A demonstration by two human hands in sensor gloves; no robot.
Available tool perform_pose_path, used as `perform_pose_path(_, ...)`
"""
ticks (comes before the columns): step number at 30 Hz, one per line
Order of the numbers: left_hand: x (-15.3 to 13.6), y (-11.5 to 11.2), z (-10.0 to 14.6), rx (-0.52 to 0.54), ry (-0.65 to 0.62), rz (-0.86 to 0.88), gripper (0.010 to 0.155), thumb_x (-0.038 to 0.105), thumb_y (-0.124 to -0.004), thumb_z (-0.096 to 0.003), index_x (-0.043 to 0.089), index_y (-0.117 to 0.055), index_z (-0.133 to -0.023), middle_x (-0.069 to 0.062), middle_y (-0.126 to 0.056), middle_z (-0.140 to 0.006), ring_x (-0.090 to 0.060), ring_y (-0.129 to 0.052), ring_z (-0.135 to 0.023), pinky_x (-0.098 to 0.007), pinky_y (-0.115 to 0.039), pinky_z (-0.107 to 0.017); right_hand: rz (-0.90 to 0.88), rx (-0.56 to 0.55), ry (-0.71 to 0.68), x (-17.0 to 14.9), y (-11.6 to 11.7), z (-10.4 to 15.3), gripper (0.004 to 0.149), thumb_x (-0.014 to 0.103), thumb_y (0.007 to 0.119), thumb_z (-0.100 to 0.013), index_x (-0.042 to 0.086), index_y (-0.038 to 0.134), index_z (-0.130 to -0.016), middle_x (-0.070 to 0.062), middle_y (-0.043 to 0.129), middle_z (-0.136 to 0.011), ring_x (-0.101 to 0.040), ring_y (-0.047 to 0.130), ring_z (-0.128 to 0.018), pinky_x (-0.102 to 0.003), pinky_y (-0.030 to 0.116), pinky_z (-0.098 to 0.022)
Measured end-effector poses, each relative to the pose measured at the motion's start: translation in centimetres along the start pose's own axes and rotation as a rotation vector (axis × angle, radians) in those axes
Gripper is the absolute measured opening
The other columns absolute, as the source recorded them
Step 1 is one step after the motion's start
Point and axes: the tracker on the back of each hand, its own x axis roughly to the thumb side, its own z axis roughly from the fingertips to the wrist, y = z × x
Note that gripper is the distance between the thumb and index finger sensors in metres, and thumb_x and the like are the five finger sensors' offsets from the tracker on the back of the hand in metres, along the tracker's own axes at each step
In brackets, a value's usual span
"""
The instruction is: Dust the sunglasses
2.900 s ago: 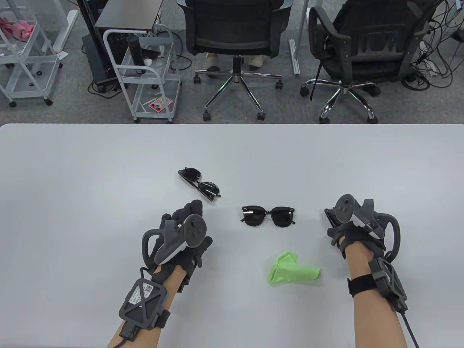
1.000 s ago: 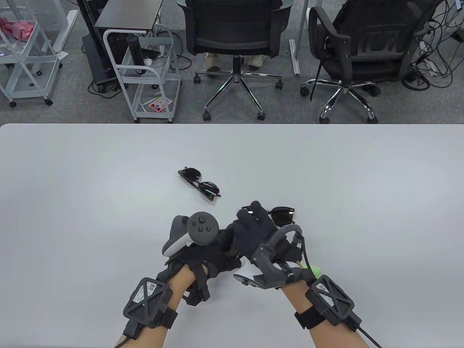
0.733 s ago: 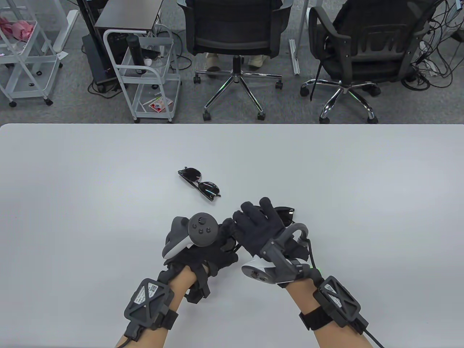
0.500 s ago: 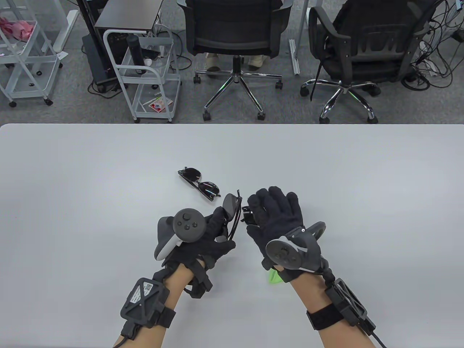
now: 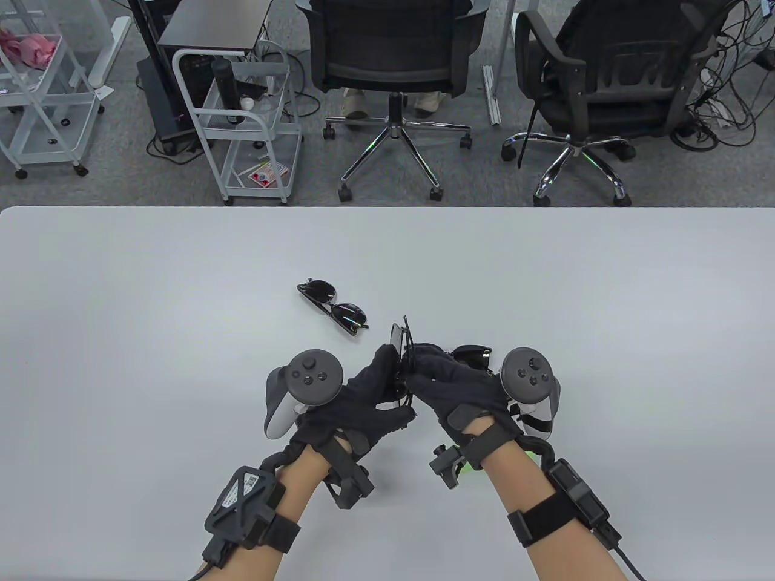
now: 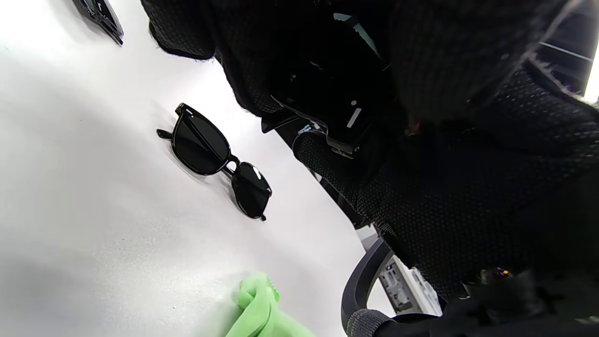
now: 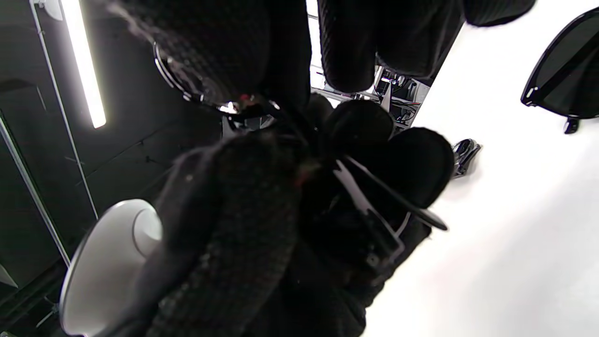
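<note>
Both gloved hands meet near the table's front middle, holding a thin-framed pair of sunglasses (image 5: 401,344) raised off the table. My left hand (image 5: 392,382) grips it from the left and my right hand (image 5: 431,378) pinches it from the right, as the right wrist view shows on one temple arm (image 7: 374,210). Behind my right hand a black-framed pair (image 5: 473,355) lies flat on the table, seen whole in the left wrist view (image 6: 213,157). The green cloth (image 6: 262,309) lies under my right wrist, mostly hidden in the table view.
An aviator-style pair (image 5: 333,306) lies on the white table (image 5: 151,302) just beyond my left hand. Past the far table edge stand two office chairs (image 5: 393,54) and a white trolley (image 5: 242,115).
My right hand brought a pair from the right and my left hand took hold of it. Since half a second ago my right hand has turned over and closed on it too.
</note>
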Motion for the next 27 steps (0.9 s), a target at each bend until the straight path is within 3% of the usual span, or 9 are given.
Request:
perform_pose_path(5,-0.1,1.0,0.4,0.056,-0.014,0.045,0.097,0.059,-0.087,-0.033,0.027,-0.032,-0.107,0.012,-0.062,-0.108,-0.015,-0.092,-0.098,-0.042,-0.068,-0.078,-0.135,-0.034,0.063,-1.1,-0.7,0.1,0.043,0.036,0.085,-0.045,0.011,0.09,-0.08,-0.02,0.08,-0.097,-0.049,0.077,-0.087,-0.069,0.058,-0.059)
perform_pose_path(11,-0.9,2.9,1.3,0.197,-0.007,0.281,0.096,0.06,-0.085,-0.0345,0.028,-0.03,-0.107,0.012,-0.059,-0.109,-0.014,-0.089,-0.101,-0.04,-0.066,-0.08,-0.293,-0.084,0.147,-2.5,-0.9,0.5,0.044,0.037,0.083,-0.048,0.007,0.084,-0.08,-0.02,0.079,-0.094,-0.049,0.077,-0.085,-0.069,0.057,-0.059)
perform_pose_path(15,-0.8,3.2,1.5,0.191,-0.008,0.229,0.095,0.06,-0.084,-0.0351,0.028,-0.031,-0.107,0.011,-0.059,-0.11,-0.015,-0.089,-0.101,-0.041,-0.066,-0.079,-0.256,-0.086,0.148,-2.2,-0.6,0.4,0.044,0.037,0.082,-0.048,0.007,0.084,-0.08,-0.02,0.079,-0.093,-0.049,0.077,-0.084,-0.068,0.058,-0.058)
perform_pose_path(17,-0.7,3.3,1.5,0.194,-0.01,0.21,0.094,0.059,-0.084,-0.0352,0.029,-0.032,-0.108,0.011,-0.059,-0.11,-0.016,-0.09,-0.1,-0.042,-0.066,-0.079,-0.231,-0.141,0.18,-2.2,-0.9,0.7,0.055,0.037,0.083,-0.047,0.001,0.077,-0.088,-0.026,0.072,-0.097,-0.053,0.072,-0.085,-0.07,0.055,-0.058)
perform_pose_path(20,-0.5,3.5,1.5,0.202,-0.017,0.085,0.094,0.06,-0.084,-0.0348,0.029,-0.034,-0.108,0.012,-0.061,-0.11,-0.016,-0.091,-0.099,-0.043,-0.066,-0.079,-0.128,-0.265,0.169,-1.7,-2.0,1.2,0.088,0.041,0.083,-0.047,-0.014,0.04,-0.101,-0.04,0.032,-0.102,-0.067,0.039,-0.088,-0.076,0.039,-0.056)
perform_pose_path(22,-0.3,3.4,1.6,0.225,-0.01,-0.033,0.094,0.06,-0.084,-0.0344,0.029,-0.035,-0.108,0.011,-0.061,-0.11,-0.016,-0.092,-0.098,-0.044,-0.066,-0.079,-0.001,-0.312,0.087,-0.8,-3.0,1.3,0.092,0.043,0.082,-0.048,-0.013,0.032,-0.101,-0.04,0.025,-0.102,-0.068,0.033,-0.088,-0.076,0.036,-0.055)
perform_pose_path(27,0.7,2.3,1.3,0.193,-0.027,-0.249,0.094,0.06,-0.085,-0.0329,0.029,-0.037,-0.107,0.012,-0.064,-0.109,-0.016,-0.094,-0.096,-0.044,-0.066,-0.078,0.264,-0.219,-0.131,1.7,-2.9,0.8,0.068,0.044,0.085,-0.047,0.003,0.069,-0.099,-0.029,0.057,-0.105,-0.059,0.055,-0.092,-0.075,0.043,-0.059)
